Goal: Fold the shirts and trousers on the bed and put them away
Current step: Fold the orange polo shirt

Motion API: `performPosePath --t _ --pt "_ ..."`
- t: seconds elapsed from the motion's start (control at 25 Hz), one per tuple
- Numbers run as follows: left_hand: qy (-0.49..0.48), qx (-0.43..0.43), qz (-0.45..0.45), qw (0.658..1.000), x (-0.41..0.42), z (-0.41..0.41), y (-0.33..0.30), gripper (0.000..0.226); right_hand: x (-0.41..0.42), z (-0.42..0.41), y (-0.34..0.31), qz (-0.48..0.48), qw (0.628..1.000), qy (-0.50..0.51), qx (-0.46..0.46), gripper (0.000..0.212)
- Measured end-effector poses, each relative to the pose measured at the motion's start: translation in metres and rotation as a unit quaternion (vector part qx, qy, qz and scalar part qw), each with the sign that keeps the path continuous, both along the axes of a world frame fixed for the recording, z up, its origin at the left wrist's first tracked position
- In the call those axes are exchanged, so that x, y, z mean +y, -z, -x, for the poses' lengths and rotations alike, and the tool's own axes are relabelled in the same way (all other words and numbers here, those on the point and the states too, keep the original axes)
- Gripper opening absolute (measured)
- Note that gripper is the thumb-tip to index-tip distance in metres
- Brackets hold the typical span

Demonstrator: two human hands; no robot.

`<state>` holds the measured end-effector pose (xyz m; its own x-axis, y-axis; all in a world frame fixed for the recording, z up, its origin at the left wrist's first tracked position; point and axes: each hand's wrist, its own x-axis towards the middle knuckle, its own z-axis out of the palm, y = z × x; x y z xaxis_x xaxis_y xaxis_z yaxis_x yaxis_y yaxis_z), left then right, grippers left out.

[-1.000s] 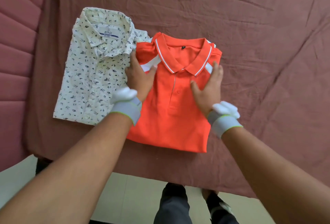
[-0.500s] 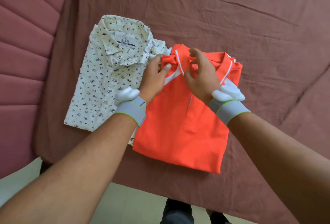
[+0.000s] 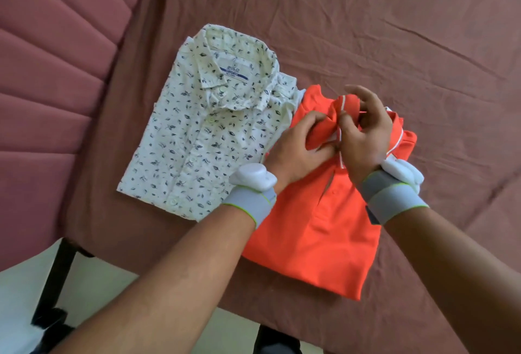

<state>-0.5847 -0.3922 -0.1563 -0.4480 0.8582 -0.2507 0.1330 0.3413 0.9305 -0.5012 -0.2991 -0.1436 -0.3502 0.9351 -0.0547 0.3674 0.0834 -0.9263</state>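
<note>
grey wristbands (image 3: 249, 205) with white blocks on top wrap both wrists, nearest the camera, with bare forearms reaching up from the bottom edge. under them lies the folded orange polo shirt (image 3: 321, 238) on the bed (image 3: 423, 43), its lower hem close to the bed's near edge and its placket running up the middle. further up, both hands work at the polo's collar (image 3: 342, 105), which is bunched and lifted off the shirt. the left hand (image 3: 296, 150) has its fingers curled and pinches a fold of orange cloth at the left side of the collar. the right hand (image 3: 363, 130) has thumb and fingers curled round the white-striped collar edge, gripping it just beside the left hand; the two hands nearly touch. to the left of the polo, its edge touching it, lies the folded white printed shirt (image 3: 203, 133), buttoned, collar away from the camera, with a label visible inside the neck. the maroon sheet covering the bed is creased, with long wrinkles running across its far right part. at far left stands a padded pink headboard (image 3: 50, 71), and a dark bed leg (image 3: 53, 277) shows on the pale floor (image 3: 17, 311) below it
</note>
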Motion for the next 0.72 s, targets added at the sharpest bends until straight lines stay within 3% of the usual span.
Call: performPosePath --t 0.08,0.16,0.32,0.4,0.52,0.64,0.72 --pt "-0.063 0.019 0.07 0.995 0.007 0.014 0.006 0.047 0.001 0.007 0.002 -0.033 0.999 0.017 -0.014 0.037" --pt "-0.098 0.038 0.092 0.99 0.015 0.031 0.013 0.043 0.004 0.021 0.007 -0.061 0.998 0.032 -0.012 0.039" --pt "-0.168 0.107 0.089 0.976 0.031 0.037 0.016 0.021 0.015 0.027 0.015 -0.014 0.988 -0.082 -0.133 0.064" --pt "-0.163 0.117 0.057 0.978 0.029 0.029 0.016 0.035 0.013 0.016 0.011 0.005 0.968 -0.147 -0.205 0.069" --pt "-0.111 0.187 0.013 0.976 0.01 0.01 0.02 0.059 -0.004 -0.015 0.006 -0.093 0.938 -0.192 -0.275 0.074" --pt "-0.066 0.22 0.007 0.973 -0.006 -0.005 0.026 0.067 -0.015 -0.073 0.012 -0.115 0.945 -0.051 -0.302 0.07" --pt "-0.096 0.181 0.031 0.978 0.0 -0.001 0.03 0.062 -0.014 -0.105 0.019 -0.017 0.974 0.082 -0.21 0.065"
